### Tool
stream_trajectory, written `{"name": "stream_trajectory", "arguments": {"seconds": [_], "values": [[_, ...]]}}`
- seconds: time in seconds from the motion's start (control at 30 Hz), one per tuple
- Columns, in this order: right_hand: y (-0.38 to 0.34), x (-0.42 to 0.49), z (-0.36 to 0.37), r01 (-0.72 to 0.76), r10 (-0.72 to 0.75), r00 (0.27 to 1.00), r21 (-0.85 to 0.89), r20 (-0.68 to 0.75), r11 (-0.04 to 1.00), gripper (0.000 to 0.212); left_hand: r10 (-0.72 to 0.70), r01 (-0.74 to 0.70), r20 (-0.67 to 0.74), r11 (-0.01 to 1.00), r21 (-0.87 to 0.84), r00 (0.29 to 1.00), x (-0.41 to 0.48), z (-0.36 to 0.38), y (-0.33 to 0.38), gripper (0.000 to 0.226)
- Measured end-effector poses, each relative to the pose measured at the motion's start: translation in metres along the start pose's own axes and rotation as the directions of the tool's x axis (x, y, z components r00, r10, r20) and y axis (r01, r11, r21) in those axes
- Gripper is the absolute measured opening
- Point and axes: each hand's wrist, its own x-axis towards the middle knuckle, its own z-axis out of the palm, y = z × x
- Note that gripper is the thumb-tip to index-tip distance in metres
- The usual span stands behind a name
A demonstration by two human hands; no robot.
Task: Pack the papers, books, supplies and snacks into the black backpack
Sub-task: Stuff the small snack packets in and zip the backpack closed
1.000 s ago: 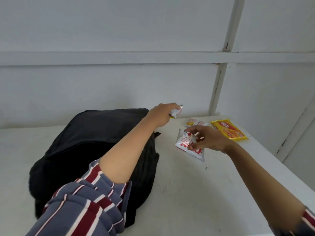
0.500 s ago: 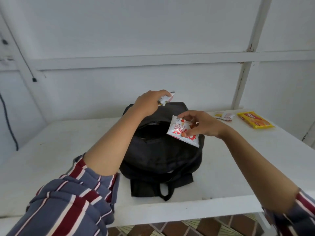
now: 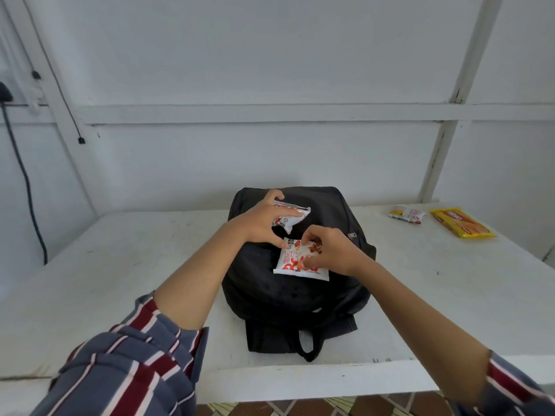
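In the head view, the left hand (image 3: 261, 220) grips a crumpled white packet (image 3: 290, 216) over the far end of the black backpack (image 3: 300, 298). The right hand (image 3: 333, 250) pinches a red-and-white packet (image 3: 295, 263) flat against the backpack's top, likely to feed both into its opening. A yellow packet (image 3: 461, 222) and a small wrapper (image 3: 407, 214) lie well right of the backpack, unpacked.

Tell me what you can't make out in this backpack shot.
Head view: inside of the black fabric backpack, hidden under the left hand and right hand.
Head view: upper white-and-red foil snack packet, mostly covered by the left hand's grip.
Head view: print on the small white wrapper, too small to read.
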Motion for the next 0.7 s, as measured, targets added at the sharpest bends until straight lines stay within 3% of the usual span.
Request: {"name": "stream_trajectory", "arguments": {"seconds": [0.2,0.4,0.53,0.7], "values": [[0.005,0.003,0.001,0.043,-0.048,0.998,-0.151,-0.032,0.988,0.044,0.014,-0.013,-0.01,0.997,0.079,1.0,0.007,-0.001,-0.008,0.084],[0.008,0.004,0.003,0.226,-0.27,0.962,-0.416,-0.05,0.881,0.044,0.047,-0.036,-0.057,0.983,0.182,0.997,0.01,0.0,-0.008,0.077],[0.008,0.005,0.0,0.24,-0.253,0.967,-0.368,0.012,0.899,0.04,0.057,-0.046,-0.033,0.963,0.265,0.998,0.012,0.001,-0.009,0.082],[0.009,0.005,0.003,0.268,-0.275,0.961,-0.373,0.034,0.889,0.037,0.077,-0.051,-0.067,0.943,0.328,0.995,0.016,0.001,-0.002,0.07]]}}
